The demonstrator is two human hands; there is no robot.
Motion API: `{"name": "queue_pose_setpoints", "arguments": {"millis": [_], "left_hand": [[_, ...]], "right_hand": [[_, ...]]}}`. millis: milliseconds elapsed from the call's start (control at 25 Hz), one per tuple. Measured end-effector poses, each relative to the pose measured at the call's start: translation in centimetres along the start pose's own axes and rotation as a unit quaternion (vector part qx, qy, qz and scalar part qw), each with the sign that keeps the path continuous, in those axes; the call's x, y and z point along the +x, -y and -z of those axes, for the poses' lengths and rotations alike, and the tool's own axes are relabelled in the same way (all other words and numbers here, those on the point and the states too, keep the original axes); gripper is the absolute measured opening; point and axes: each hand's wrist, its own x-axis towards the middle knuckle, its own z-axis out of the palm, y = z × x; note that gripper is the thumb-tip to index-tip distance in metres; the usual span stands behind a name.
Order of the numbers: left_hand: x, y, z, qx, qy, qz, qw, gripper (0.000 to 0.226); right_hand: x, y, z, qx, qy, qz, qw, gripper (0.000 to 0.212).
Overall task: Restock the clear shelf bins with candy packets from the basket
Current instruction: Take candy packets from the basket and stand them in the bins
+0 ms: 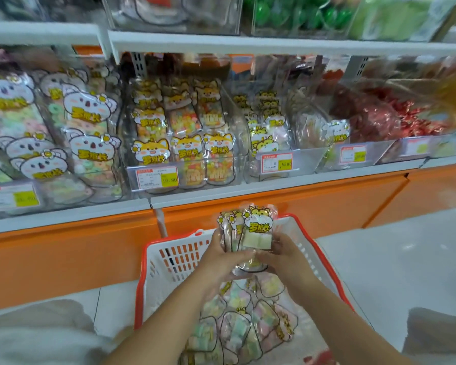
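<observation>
Above the white basket with a red rim (166, 259), both my hands hold a small upright stack of clear candy packets (256, 233) with yellow tiger labels. My left hand (221, 256) grips the stack from the left and underneath; my right hand (282, 256) grips it from the right. More pastel candy packets (242, 325) lie loose in the basket below. On the shelf ahead, a clear bin (300, 159) with the same tiger packets (266, 127) stands partly filled, its front half bare.
Neighbouring clear bins hold fox-label packets (184, 143), koala-label packets (84, 133) and red wrapped sweets (379, 119). Price tags (157, 177) sit on the bin fronts. An orange shelf base (274, 214) runs behind the basket; white floor tiles (406, 259) lie to the right.
</observation>
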Motion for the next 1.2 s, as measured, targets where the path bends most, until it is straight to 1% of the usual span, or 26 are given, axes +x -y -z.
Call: {"name": "queue_pose_setpoints", "arguments": {"millis": [80,160,200,280,320,360,440,480,560,640,720,800,840,880,920,960,1000,1040,1080,1120,1160,1200], "left_hand": [[-0.3,-2.1,-0.3,0.039,0.013,-0.03,0.999,0.129],[-0.8,-4.3,-1.0,0.088,0.043,-0.067,0.993,0.116],[-0.9,-5.3,-1.5,0.116,0.063,-0.083,0.988,0.109],[-1.4,-7.8,-2.4,0.162,0.104,-0.099,0.976,0.091],[-1.8,-9.2,-2.9,0.196,0.12,-0.11,0.967,0.086],[-2.1,-10.5,-3.4,0.245,0.127,-0.123,0.953,0.088],[-2.5,-13.1,-4.5,0.343,0.135,-0.159,0.916,0.102],[-2.7,-14.6,-5.1,0.388,0.133,-0.181,0.894,0.108],[-2.6,-17.5,-6.2,0.462,0.127,-0.22,0.85,0.11],[-1.7,-20.3,-7.2,0.503,0.122,-0.252,0.818,0.11],[-0.5,-22.9,-8.2,0.505,0.124,-0.277,0.808,0.108],[1.1,-24.9,-8.4,0.49,0.112,-0.298,0.811,0.104],[1.8,-25.7,-8.2,0.494,0.093,-0.309,0.808,0.101],[2.6,-26.4,-7.7,0.508,0.063,-0.319,0.798,0.097],[3.6,-26.7,-7.1,0.534,0.028,-0.326,0.78,0.092],[4.5,-26.9,-6.5,0.575,-0.005,-0.328,0.749,0.086],[5.6,-26.8,-6.0,0.632,-0.03,-0.322,0.704,0.081],[6.6,-26.5,-5.7,0.696,-0.041,-0.304,0.649,0.075],[7.6,-26.1,-5.5,0.751,-0.037,-0.275,0.599,0.071],[8.3,-25.7,-5.3,0.79,-0.026,-0.246,0.56,0.067],[8.9,-25.4,-5.2,0.814,-0.016,-0.226,0.535,0.065],[9.4,-25.2,-5.1,0.826,-0.01,-0.217,0.52,0.062]], "right_hand": [[-0.1,3.3,1.9,-0.037,0.048,-0.001,0.998,0.04],[-0.1,7.0,4.0,-0.057,0.096,0.017,0.994,0.059],[-0.2,8.8,5.0,-0.052,0.101,0.024,0.993,0.07],[-0.5,12.0,6.6,-0.067,0.118,0.035,0.99,0.081],[-0.7,13.4,7.2,-0.107,0.136,0.043,0.984,0.085],[-0.7,14.5,7.8,-0.161,0.154,0.048,0.974,0.09],[-0.8,16.7,8.3,-0.246,0.187,0.069,0.949,0.099],[-0.8,17.7,8.5,-0.262,0.189,0.085,0.943,0.097],[-0.3,19.7,8.9,-0.262,0.171,0.118,0.943,0.086],[0.6,21.7,9.7,-0.255,0.145,0.154,0.943,0.077],[1.7,23.7,10.5,-0.242,0.133,0.186,0.943,0.064],[3.1,25.6,11.2,-0.246,0.107,0.21,0.94,0.051],[3.9,26.4,11.5,-0.271,0.081,0.22,0.933,0.047],[4.8,27.0,11.7,-0.315,0.045,0.231,0.919,0.047],[5.9,27.5,11.9,-0.369,0.006,0.242,0.897,0.05],[7.1,27.9,12.1,-0.427,-0.028,0.249,0.869,0.052],[8.4,28.1,12.1,-0.487,-0.05,0.248,0.836,0.055],[9.4,28.1,12.0,-0.548,-0.062,0.241,0.799,0.059],[10.6,28.1,11.7,-0.601,-0.063,0.227,0.764,0.064],[11.6,28.2,11.4,-0.638,-0.054,0.214,0.738,0.069],[12.5,28.3,11.0,-0.66,-0.038,0.201,0.723,0.072],[13.4,28.5,10.5,-0.671,-0.015,0.187,0.717,0.073]]}}
